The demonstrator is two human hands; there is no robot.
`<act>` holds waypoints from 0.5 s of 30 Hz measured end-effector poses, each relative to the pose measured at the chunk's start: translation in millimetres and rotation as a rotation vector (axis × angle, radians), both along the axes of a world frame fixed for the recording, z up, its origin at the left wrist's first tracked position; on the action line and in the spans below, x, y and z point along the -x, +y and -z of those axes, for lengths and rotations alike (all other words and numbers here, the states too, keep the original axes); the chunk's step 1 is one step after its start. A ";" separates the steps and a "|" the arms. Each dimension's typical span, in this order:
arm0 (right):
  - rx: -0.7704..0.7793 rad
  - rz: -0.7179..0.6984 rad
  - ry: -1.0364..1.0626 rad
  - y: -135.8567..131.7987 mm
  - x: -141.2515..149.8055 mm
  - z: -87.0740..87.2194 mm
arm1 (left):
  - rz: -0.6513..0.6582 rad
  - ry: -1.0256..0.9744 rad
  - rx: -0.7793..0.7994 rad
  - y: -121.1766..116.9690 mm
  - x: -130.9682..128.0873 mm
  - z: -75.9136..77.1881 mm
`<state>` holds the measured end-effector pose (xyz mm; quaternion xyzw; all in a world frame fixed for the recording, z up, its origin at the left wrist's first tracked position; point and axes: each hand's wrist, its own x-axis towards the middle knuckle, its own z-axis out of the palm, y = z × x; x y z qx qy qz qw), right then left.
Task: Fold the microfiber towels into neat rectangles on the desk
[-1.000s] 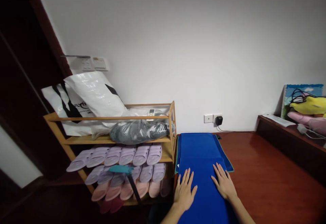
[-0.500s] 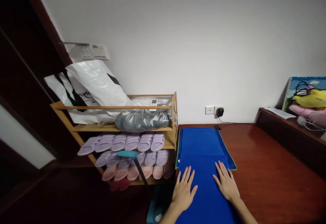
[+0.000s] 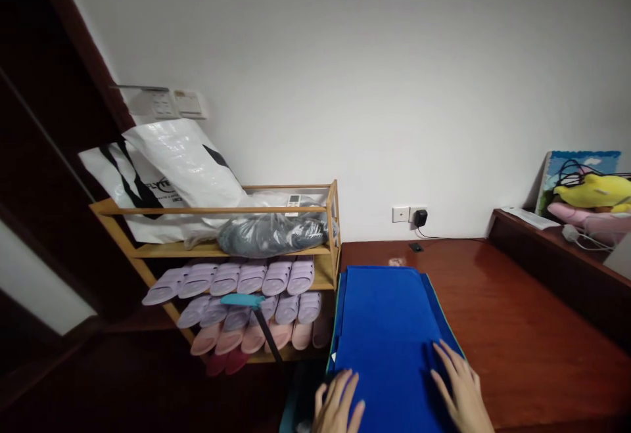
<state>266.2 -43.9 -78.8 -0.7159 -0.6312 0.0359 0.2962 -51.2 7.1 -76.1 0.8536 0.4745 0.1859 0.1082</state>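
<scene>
A folded blue towel (image 3: 382, 328) with green edging lies lengthwise on the reddish-brown wooden surface. At its left edge, low in the view, is my left hand (image 3: 338, 403), palm down with fingers slightly bent and apart. My right hand (image 3: 461, 387) is over the towel's right side, fingers spread and the fingertips near the cloth. Whether the right fingertips press on the cloth I cannot tell. A small white tag shows at the towel's left edge.
To the left stands a wooden rack (image 3: 236, 249) with rows of slippers (image 3: 224, 278) and white bags (image 3: 185, 170). A blue-topped handle (image 3: 241, 299) leans before it. A black plug (image 3: 420, 217) sits in the wall. On the right, a ledge (image 3: 522, 236) holds a yellow plush toy (image 3: 594, 193).
The towel has slid toward me, baring wood at its far end. Both hands have come nearer me; the right has also shifted outward, and their flat fingers are now more bent.
</scene>
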 end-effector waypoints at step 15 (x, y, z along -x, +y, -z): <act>-0.011 -0.040 0.480 43.7 -41.7 -24.0 | -0.038 -0.353 0.356 100.5 4.6 -65.2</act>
